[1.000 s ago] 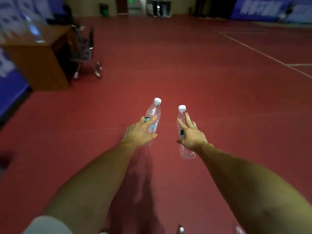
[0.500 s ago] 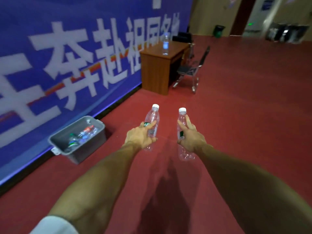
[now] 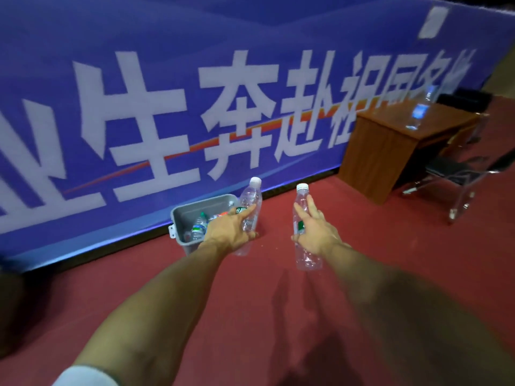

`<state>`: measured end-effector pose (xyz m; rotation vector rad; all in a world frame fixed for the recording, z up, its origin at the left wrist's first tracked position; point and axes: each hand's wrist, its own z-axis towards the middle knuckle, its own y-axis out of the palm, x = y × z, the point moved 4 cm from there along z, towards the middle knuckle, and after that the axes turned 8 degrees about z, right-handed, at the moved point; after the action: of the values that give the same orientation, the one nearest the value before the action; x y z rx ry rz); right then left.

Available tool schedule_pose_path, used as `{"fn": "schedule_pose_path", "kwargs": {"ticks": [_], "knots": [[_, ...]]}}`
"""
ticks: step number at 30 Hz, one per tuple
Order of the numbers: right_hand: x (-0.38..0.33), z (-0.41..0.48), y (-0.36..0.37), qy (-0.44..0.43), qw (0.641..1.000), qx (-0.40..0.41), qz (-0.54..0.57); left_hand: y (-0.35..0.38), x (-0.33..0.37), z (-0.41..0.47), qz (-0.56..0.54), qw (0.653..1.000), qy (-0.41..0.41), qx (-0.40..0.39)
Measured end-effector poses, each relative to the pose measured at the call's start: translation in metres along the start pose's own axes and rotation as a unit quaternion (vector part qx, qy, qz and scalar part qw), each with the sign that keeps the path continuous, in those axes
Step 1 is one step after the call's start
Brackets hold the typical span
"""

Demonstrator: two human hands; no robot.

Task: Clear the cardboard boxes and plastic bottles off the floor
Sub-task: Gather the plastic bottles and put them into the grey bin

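Two bare forearms reach forward over a red floor (image 3: 83, 288). The left hand (image 3: 228, 229) grips a clear bottle (image 3: 252, 199), cap up and nearly upright. The right hand (image 3: 315, 232) holds a second bottle (image 3: 308, 259) likewise. Just beyond the left hand, the nearer one, a grey bin (image 3: 203, 202) already holding bottles stands against a blue banner (image 3: 139, 79).

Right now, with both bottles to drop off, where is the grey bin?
Head view, left of centre: the grey bin sits on the floor by the blue banner, just beyond the left hand.
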<state>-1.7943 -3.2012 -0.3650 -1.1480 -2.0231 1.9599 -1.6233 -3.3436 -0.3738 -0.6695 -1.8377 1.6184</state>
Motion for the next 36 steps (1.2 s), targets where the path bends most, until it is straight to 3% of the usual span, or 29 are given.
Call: {"fn": "schedule_pose_path", "kwargs": {"ticks": [9, 17, 25, 30, 36], "knots": [[-0.039, 0.142, -0.014, -0.11, 0.992, -0.059, -0.013, -0.024, -0.037, 0.086, -0.035, 0.992, -0.122, 0.007], [-0.106, 0.271, 0.018, -0.175, 0.98, -0.094, -0.017, -0.026, -0.12, 0.179, -0.026, 0.982, -0.188, 0.012], [-0.166, 0.401, 0.047, -0.175, 0.979, -0.104, -0.025, -0.034, -0.215, 0.285, -0.052, 0.972, -0.23, 0.026], [-0.187, 0.463, 0.056, -0.173, 0.977, -0.12, -0.019, -0.025, -0.243, 0.333, -0.044, 0.975, -0.215, -0.013], [-0.204, 0.543, 0.066, -0.2, 0.97, -0.139, -0.023, -0.012, -0.273, 0.4, -0.03, 0.967, -0.254, -0.017]]}}
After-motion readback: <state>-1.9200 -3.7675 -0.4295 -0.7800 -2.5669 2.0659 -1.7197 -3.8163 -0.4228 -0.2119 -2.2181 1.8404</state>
